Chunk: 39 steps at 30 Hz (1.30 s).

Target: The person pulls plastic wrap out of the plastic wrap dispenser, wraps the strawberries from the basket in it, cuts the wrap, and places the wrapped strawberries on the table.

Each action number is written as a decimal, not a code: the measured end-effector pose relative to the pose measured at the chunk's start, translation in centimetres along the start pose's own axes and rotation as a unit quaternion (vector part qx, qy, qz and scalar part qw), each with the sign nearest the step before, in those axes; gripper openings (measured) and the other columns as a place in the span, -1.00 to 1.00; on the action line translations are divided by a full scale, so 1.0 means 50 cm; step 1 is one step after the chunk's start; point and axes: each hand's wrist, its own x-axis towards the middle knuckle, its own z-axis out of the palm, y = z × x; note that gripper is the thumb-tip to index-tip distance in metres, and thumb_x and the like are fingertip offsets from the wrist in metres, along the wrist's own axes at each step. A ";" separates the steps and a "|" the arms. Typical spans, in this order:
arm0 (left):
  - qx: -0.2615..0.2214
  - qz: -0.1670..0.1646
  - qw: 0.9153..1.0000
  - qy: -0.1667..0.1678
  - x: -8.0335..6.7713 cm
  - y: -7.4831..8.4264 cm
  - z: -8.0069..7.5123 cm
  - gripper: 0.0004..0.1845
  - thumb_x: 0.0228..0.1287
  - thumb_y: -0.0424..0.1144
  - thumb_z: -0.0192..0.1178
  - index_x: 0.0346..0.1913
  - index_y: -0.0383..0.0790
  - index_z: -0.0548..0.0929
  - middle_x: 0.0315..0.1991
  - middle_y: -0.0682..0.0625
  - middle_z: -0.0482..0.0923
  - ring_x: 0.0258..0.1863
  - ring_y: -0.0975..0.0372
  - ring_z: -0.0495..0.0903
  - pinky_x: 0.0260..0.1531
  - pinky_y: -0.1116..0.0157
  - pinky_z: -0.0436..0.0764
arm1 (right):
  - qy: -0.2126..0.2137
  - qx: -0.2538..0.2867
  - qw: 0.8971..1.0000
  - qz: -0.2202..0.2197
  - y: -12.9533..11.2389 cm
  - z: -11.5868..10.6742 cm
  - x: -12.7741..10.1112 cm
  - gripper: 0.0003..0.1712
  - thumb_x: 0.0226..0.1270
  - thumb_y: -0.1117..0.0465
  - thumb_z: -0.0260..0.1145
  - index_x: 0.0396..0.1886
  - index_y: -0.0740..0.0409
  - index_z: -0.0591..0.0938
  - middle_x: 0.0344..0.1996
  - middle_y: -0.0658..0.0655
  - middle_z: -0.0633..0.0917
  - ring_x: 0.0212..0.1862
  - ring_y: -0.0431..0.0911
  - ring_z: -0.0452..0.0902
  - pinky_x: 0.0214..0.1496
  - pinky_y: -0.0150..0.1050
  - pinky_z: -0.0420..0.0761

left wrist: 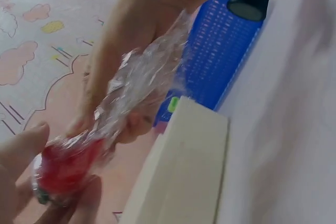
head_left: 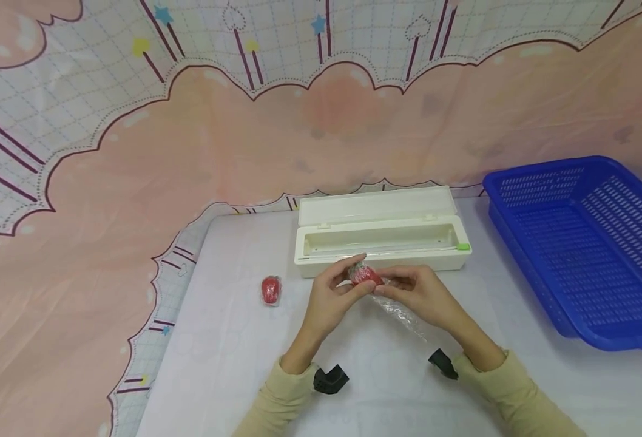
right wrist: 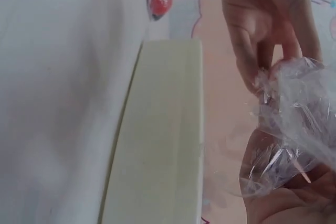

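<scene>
Head view: red fruit [head_left: 363,276] half wrapped in cling film [head_left: 403,314], film tail trailing toward the person's right, held above the surface [head_left: 233,340] before the white dispenser box [head_left: 381,240], left hand [head_left: 334,297] and right hand [head_left: 422,291] pinching it, left wrist view: fingertips [left wrist: 26,150] curled round the fruit [left wrist: 65,166], right wrist view: film [right wrist: 294,124] bunched between both hands' fingers.

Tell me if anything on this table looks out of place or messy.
Nothing spilled or damaged. The white dispenser box sits open and shows no roll inside. A tail of crumpled cling film trails loose from the red item both hands hold. Another wrapped red item lies apart, left.
</scene>
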 end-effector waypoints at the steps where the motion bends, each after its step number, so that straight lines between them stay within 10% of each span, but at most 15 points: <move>1: 0.011 0.000 1.000 -0.007 0.000 0.003 -0.003 -0.47 0.17 -0.36 0.43 0.22 -0.30 0.56 0.14 -0.30 0.51 -0.04 0.20 0.60 -0.11 0.32 0.71 | -0.006 -0.003 1.000 -0.004 -0.001 -0.003 0.000 -0.65 0.26 0.26 0.43 0.02 0.30 0.71 -0.05 0.20 0.75 -0.08 -0.11 0.69 -0.03 -0.38 0.67; 10: 0.071 -0.014 0.997 -0.031 0.003 0.018 -0.022 -0.60 0.06 -0.33 0.51 -0.05 -0.30 0.60 -0.12 -0.12 0.66 -0.13 0.24 0.66 -0.04 0.33 0.67 | -0.030 -0.049 0.998 -0.007 -0.003 -0.023 0.000 -0.69 0.29 0.09 0.42 0.01 0.04 0.75 -0.10 -0.02 0.77 -0.19 -0.17 0.58 -0.14 -0.25 0.60; 22: 0.172 0.017 0.980 -0.098 -0.014 0.022 -0.024 -0.56 0.11 -0.17 0.49 0.10 -0.08 0.72 -0.12 0.01 0.60 -0.14 0.27 0.54 -0.16 0.33 0.68 | -0.037 -0.002 0.999 0.011 0.000 -0.031 -0.002 -0.74 0.21 0.15 0.48 -0.13 0.15 0.78 -0.16 0.09 0.79 -0.15 -0.14 0.70 -0.17 -0.33 0.69; 33: 0.104 0.001 0.994 -0.014 -0.013 0.015 -0.014 -0.66 0.24 -0.30 0.38 0.08 -0.20 0.69 -0.04 -0.09 0.55 -0.01 0.20 0.57 -0.05 0.37 0.67 | 0.039 -0.039 0.997 0.053 -0.008 -0.038 -0.008 -0.55 0.29 0.01 0.43 0.08 0.15 0.69 0.05 0.15 0.71 0.11 0.05 0.63 0.07 0.01 0.66; 39: 0.062 0.011 0.997 0.034 -0.008 0.016 -0.012 -0.67 0.30 -0.33 0.32 0.09 -0.32 0.62 -0.01 -0.18 0.49 -0.02 0.14 0.59 -0.08 0.34 0.69 | 0.058 -0.003 0.994 0.091 -0.008 -0.044 -0.014 -0.45 0.26 0.02 0.46 0.14 0.25 0.61 0.00 0.24 0.71 -0.01 0.04 0.69 -0.05 -0.25 0.71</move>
